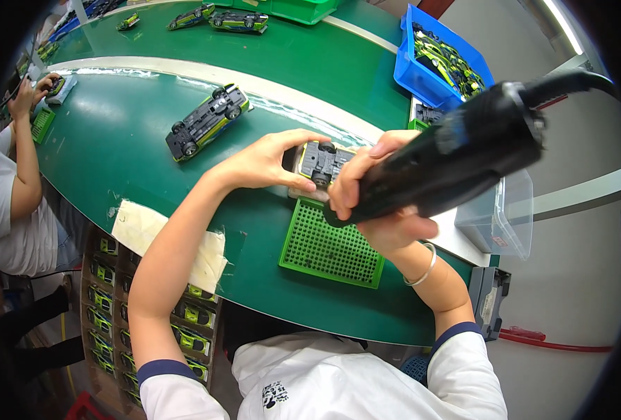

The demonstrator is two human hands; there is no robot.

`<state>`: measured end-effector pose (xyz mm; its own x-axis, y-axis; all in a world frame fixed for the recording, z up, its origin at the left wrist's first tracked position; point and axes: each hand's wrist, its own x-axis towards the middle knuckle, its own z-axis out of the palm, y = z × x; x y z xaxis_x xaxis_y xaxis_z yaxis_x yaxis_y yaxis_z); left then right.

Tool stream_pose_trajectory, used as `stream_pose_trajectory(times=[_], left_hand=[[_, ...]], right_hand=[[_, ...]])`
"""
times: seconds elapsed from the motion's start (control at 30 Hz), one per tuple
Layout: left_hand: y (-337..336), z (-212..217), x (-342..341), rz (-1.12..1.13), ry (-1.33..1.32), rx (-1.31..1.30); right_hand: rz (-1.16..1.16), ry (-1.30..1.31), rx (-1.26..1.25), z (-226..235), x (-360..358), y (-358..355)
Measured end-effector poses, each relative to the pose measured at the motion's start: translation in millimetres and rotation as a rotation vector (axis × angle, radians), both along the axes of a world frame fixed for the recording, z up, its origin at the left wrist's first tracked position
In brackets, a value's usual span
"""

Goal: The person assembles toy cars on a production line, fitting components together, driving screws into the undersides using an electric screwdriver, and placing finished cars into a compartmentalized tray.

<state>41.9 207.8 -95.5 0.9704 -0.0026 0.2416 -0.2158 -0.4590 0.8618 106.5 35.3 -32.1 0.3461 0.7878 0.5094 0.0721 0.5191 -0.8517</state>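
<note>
My left hand (260, 159) grips a toy car (319, 165) that lies upside down, thumb and fingers on opposite sides of it. Its dark underside and wheels face up. In my right hand (392, 234) is a black electric screwdriver (457, 150), its cable leading off to the upper right. The tool hangs over the car's right part, and the hand and tool hide its tip. Just below the car sits a green tray (331, 241) with a grid of small holes, many holding dark bits. Another upturned toy car (209, 122) lies to the left on the green table.
A blue bin (410, 70) of green and black car parts stands at the back right, a clear plastic box (496, 217) below it. A cloth (139, 222) lies at the table's edge, above a divided box of cars (193, 339). Another person (16, 189) works at left.
</note>
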Motion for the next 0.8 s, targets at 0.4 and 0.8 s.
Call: stream_pose_trajectory(times=[0.4, 0.8], left_hand=[[-4.1, 12.9, -2.9, 0.015, 0.095, -0.034], [-1.3, 3.6, 0.7, 0.13, -0.216, -0.053]], right_hand=[[-0.095, -0.082, 0.085, 31.1, 29.3, 50.3], [-0.077, -0.009, 0.109, 28.3, 30.3, 51.5]])
